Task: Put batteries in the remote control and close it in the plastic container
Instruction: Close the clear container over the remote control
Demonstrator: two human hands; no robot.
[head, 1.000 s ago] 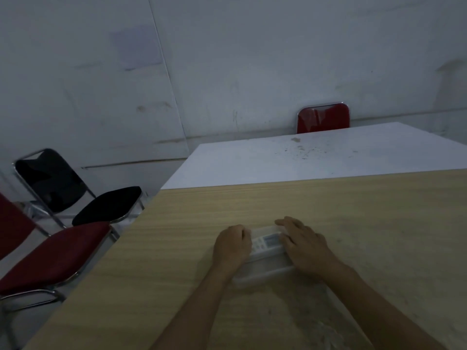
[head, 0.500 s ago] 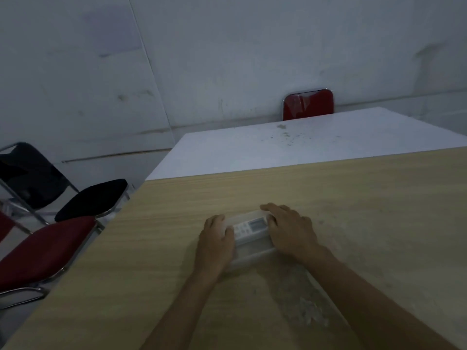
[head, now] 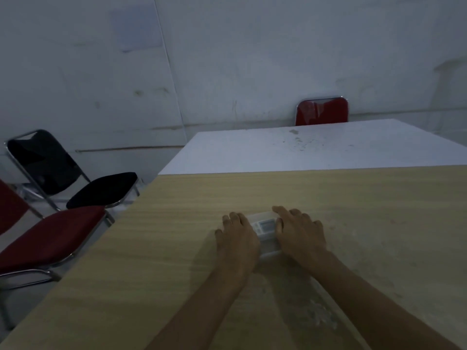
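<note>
A clear plastic container (head: 268, 245) lies on the wooden table (head: 156, 261) with its lid on. Through the lid I see a white remote control (head: 264, 226) with a small screen. My left hand (head: 237, 242) lies flat on the container's left side, fingers together and pressing down. On the right side rests my right hand (head: 299, 233), fingers spread over the lid. Both hands cover much of the container. No batteries are visible.
A white table (head: 303, 150) adjoins the wooden one at the far side, with a red chair (head: 321, 111) behind it. A black folding chair (head: 63, 178) and a red chair (head: 48, 236) stand at the left, beside the table's left edge.
Both hands stay on the container. The left hand has gone from a loose fist to a flatter palm on the lid. The camera view has shifted slightly.
</note>
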